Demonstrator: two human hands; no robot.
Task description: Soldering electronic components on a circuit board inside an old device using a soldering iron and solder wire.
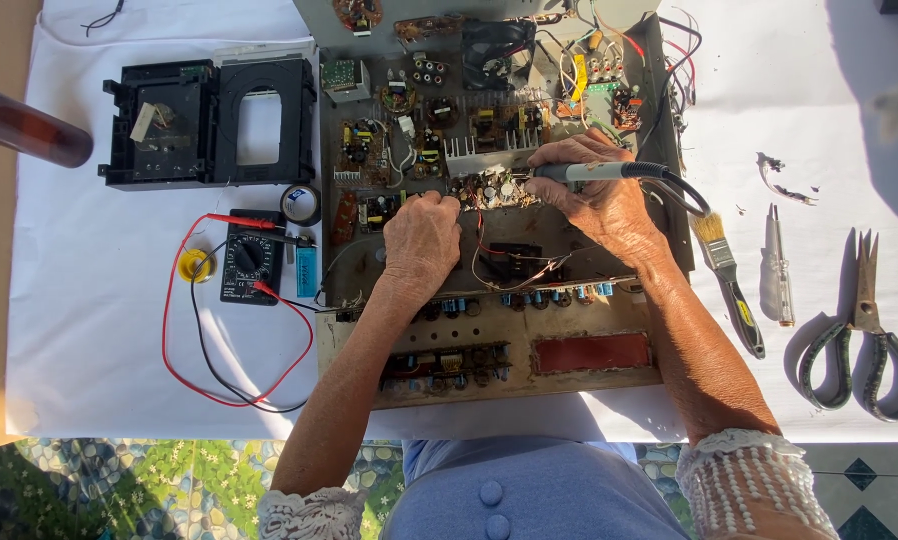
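Over the circuit board (489,190) | right hand (599,200) grips soldering iron (579,172) | left hand (421,235) curled, resting on chassis (569,255)

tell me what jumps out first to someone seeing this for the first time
The opened electronics chassis at the centre draws the eye, crowded with circuit boards and wires. The right hand holds a soldering iron to a board while the left hand rests as a fist beside it. To the left lies a black multimeter with looping red and black leads; scissors and a brush lie to the right on the white cloth.
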